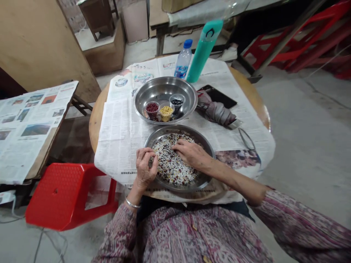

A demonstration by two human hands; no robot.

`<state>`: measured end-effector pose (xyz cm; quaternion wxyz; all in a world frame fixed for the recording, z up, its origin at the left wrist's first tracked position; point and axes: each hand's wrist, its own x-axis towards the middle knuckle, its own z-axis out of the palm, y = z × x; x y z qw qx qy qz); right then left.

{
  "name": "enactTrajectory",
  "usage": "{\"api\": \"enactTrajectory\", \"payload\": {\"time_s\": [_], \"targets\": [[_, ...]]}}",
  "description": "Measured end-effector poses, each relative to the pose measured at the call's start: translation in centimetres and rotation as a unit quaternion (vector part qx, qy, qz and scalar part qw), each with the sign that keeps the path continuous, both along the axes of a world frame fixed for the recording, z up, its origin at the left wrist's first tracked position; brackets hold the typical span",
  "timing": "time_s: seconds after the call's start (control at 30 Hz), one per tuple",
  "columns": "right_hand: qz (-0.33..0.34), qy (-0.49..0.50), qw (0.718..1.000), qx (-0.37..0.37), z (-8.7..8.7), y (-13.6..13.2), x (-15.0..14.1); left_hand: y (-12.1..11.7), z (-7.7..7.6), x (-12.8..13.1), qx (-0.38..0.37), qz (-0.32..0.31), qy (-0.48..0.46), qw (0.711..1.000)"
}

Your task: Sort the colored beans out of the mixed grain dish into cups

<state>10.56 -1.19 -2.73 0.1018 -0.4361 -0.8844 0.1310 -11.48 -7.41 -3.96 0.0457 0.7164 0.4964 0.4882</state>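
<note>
1. Evidently the near steel tray (179,130) has been placed at the desk's near edge, within easy reach of both arms. A mix of grains (172,168) is spread over its middle in a low layer, so that it can be reached from above.
2. The left grip (145,168) is held at the left side of the mix, with its fingertips brought together. Whether any grain is clamped between them cannot be told.
3. The right grip (190,153) is laid palm down on the far part of the mix, its fingers apart and nothing clamped. The tray seems to be steadied or the grains spread by this pose.
4. Beyond the tray, a steel bowl (164,86) carries three small cups: red beans (152,109), yellow grains (166,110) and black beans (177,102). Each kind appears to be kept apart by its own cup.
5. Newspaper (123,128) is spread over the round wooden desk (95,124), apparently as a cover for the wood.
6. A water bottle (182,60) and a green flask (203,51) stand at the far edge, and a folded umbrella (216,111) lies to the right, all seemingly kept clear of the arms. A red stool (65,197) stands to the near left.
</note>
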Motion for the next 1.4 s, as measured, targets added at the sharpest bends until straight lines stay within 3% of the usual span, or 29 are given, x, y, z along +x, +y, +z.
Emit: {"api": "enactTrajectory", "payload": {"time_s": [0.1, 0.27, 0.4, 0.5, 0.6, 0.7, 0.9, 1.13, 1.4], "targets": [[-0.002, -0.003, 0.999, 0.034, 0.8, 0.2, 0.0, 0.0, 0.0, 0.0, 0.006, -0.001, -0.003, 1.0], [-0.05, 0.09, 0.99, 0.094, 3.7, 2.2, -0.2, 0.1, -0.1, 0.0, 0.001, -0.029, -0.011, 1.0], [-0.166, 0.109, 0.973, 0.114, 6.8, 7.3, 0.1, 0.3, -0.1, 0.0, -0.012, -0.038, -0.015, 0.999], [-0.224, 0.072, 0.967, 0.099, 8.0, 12.1, 0.3, 0.4, -0.2, -0.1, -0.015, -0.033, -0.015, 0.999], [-0.23, 0.013, 0.972, 0.045, 8.0, 16.0, -0.1, 0.3, -0.4, -0.2, -0.021, -0.035, -0.013, 0.999], [-0.206, -0.039, 0.977, 0.019, 7.5, 18.2, -1.0, 0.2, -0.6, -0.2, -0.03, -0.037, -0.014, 0.999], [-0.21, -0.114, 0.971, 0.026, 7.0, 18.9, -2.4, 0.0, -0.3, -0.2, -0.04, -0.035, -0.02, 0.998], [-0.199, -0.12, 0.973, 0.005, 7.1, 18.6, -2.2, 0.0, -0.1, 0.0, -0.035, -0.032, -0.019, 0.999], [-0.197, -0.104, 0.974, 0.03, 7.0, 18.2, -1.7, 0.1, -0.3, 0.0, -0.024, -0.03, -0.025, 0.999]]}}
